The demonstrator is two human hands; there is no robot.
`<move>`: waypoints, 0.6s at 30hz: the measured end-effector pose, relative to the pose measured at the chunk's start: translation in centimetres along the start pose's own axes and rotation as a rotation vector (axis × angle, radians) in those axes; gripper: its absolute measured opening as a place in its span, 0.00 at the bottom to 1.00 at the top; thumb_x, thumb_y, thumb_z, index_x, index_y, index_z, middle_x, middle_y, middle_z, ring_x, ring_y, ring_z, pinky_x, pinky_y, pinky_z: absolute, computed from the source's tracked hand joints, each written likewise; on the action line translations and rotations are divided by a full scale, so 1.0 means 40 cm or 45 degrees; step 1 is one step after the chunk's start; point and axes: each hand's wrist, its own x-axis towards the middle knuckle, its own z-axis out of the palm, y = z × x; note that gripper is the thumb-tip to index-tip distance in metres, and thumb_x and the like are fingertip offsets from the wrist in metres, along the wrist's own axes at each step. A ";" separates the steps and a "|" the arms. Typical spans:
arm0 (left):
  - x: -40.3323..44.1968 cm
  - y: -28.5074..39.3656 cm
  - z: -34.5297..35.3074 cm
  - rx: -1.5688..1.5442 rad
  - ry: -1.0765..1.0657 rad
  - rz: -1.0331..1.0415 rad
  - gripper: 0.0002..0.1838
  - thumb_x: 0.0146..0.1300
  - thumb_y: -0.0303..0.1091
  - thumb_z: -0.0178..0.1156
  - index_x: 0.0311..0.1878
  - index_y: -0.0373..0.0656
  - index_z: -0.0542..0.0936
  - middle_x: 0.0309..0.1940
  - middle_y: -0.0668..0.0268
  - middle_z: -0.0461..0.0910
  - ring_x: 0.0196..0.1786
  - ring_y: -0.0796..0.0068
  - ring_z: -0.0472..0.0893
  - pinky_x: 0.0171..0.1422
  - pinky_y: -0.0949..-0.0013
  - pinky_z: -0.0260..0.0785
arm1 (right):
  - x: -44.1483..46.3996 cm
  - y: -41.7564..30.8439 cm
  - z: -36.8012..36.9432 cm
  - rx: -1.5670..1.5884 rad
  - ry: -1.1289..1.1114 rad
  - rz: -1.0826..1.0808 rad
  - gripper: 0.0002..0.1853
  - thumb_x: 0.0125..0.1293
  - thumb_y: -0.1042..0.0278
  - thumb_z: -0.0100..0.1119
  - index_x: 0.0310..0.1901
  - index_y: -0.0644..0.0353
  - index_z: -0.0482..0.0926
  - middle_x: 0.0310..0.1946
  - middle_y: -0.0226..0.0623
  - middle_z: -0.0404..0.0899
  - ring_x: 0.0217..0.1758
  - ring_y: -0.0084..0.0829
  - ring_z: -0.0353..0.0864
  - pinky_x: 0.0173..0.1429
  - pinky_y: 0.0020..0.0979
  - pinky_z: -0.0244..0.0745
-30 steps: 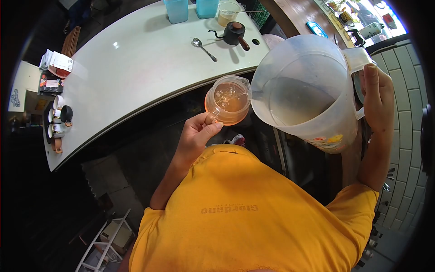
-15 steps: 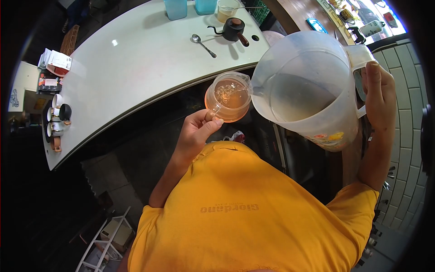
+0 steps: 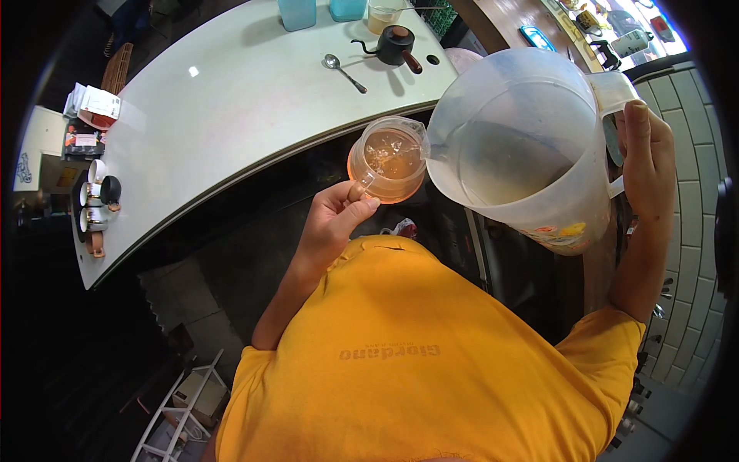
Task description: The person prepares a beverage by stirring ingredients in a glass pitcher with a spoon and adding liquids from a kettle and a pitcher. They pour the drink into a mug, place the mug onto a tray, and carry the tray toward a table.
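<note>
Pitcher (image 3: 523, 146) tilted beside jug (image 3: 391, 163) | kettle (image 3: 396, 46), spoon (image 3: 346, 74) on counter (image 3: 223, 108) beyond

Harsh glare at upper right, small glint on the white counter (image 3: 231, 100), gloom lower left, fisheye-curved black edges.

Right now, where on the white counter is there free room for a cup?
Widest: on the white counter, between the spoon and the cups at its left end. Narrower: between spoon and near edge. Crowded: far right, with black pot and blue containers.
</note>
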 end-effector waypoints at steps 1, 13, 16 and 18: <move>0.000 0.000 0.000 0.001 -0.002 0.000 0.11 0.63 0.26 0.59 0.24 0.43 0.73 0.23 0.81 0.66 0.28 0.92 0.60 0.32 0.82 0.53 | 0.000 -0.001 -0.001 0.001 -0.001 -0.003 0.26 0.77 0.47 0.38 0.23 0.58 0.65 0.18 0.19 0.56 0.22 0.13 0.50 0.25 0.24 0.45; -0.001 -0.008 -0.003 -0.002 -0.018 -0.031 0.10 0.63 0.26 0.59 0.25 0.43 0.74 0.22 0.81 0.65 0.27 0.92 0.60 0.31 0.81 0.52 | -0.015 0.008 -0.035 0.011 -0.111 0.058 0.28 0.75 0.44 0.41 0.31 0.65 0.74 0.21 0.24 0.68 0.26 0.15 0.62 0.30 0.22 0.57; 0.000 -0.007 -0.002 0.003 -0.016 -0.045 0.10 0.63 0.26 0.59 0.25 0.43 0.74 0.22 0.81 0.65 0.27 0.92 0.60 0.31 0.81 0.52 | -0.021 0.004 -0.033 -0.003 -0.105 0.066 0.31 0.74 0.43 0.42 0.33 0.68 0.77 0.21 0.25 0.71 0.27 0.16 0.65 0.31 0.22 0.60; 0.002 -0.008 -0.004 -0.010 -0.024 -0.053 0.09 0.63 0.26 0.59 0.25 0.43 0.74 0.22 0.81 0.65 0.27 0.91 0.60 0.32 0.81 0.52 | -0.024 0.002 -0.035 -0.013 -0.101 0.076 0.31 0.74 0.43 0.42 0.32 0.68 0.77 0.20 0.24 0.70 0.27 0.16 0.64 0.31 0.23 0.59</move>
